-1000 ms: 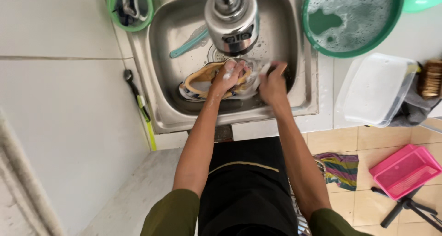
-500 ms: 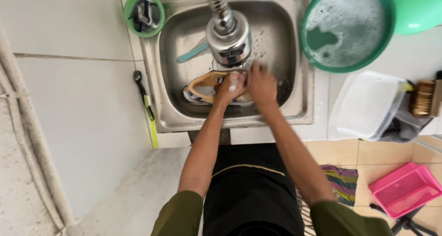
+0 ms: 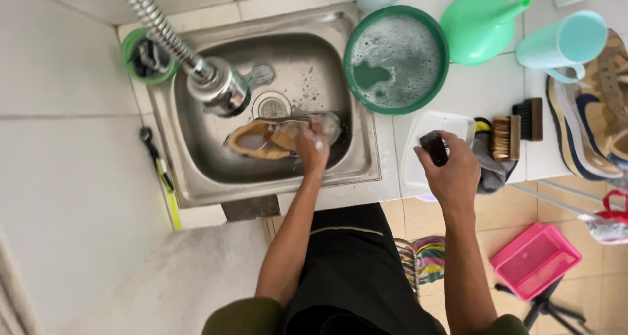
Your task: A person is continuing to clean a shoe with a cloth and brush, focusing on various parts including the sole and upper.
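Shoe (image 3: 261, 137), tan and wet, lies on its side in the steel sink (image 3: 356, 168), just below the drain. The left hand (image 3: 309, 147) presses down on its toe end, fingers curled over it. The right hand (image 3: 451, 171) is closed around a small dark brush (image 3: 434, 147) above a white tray (image 3: 418, 171) on the surface. Soaked and soapy, the shoe looks soft, limp and slippery; the stiffer sole edge or heel seems the surest hold. One shoe in the sink, more by the mug (image 3: 566, 44); one soapy green basin (image 3: 396, 59); two brushes (image 3: 517, 134) beside the tray.
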